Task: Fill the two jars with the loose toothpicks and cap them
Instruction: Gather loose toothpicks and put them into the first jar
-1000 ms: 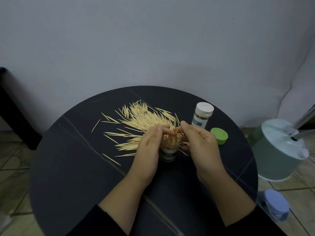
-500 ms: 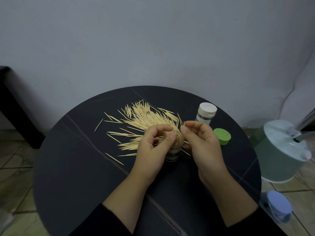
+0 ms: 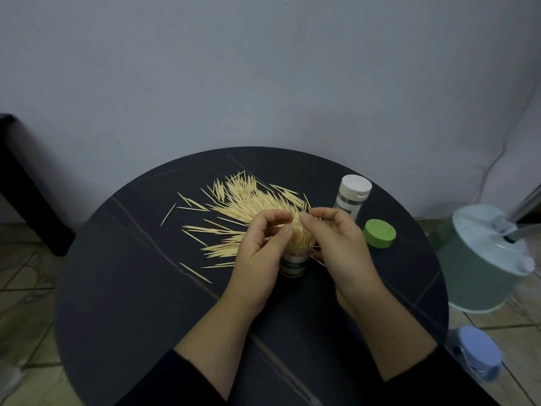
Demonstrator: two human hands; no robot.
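Dark and round, the table (image 3: 117,288) stands against a plain grey wall (image 3: 263,68), with tiled floor (image 3: 26,288) showing at both sides. 2 hands meet over an open jar (image 3: 292,263) that stands upright near the middle of the tabletop, packed with upright toothpicks (image 3: 303,240) whose tips rise above its mouth. Curled round the upper part of the open jar from its left side, the left hand (image 3: 260,259) has thumb and fingers bent in over the tips. On the other side the right hand (image 3: 336,247) is curled too, its thumb touching the tips, though I cannot tell whether it pinches any. Behind the hands, loose toothpicks (image 3: 248,197) lie fanned in a heap with a few strays to the left. A capped jar (image 3: 352,194) with a white lid stands upright beyond the right hand, and a green cap (image 3: 379,233) lies flat just beside it, nearer the edge. On the floor to the right sit a pale green tub (image 3: 483,259) and a blue-lidded container (image 3: 477,356)
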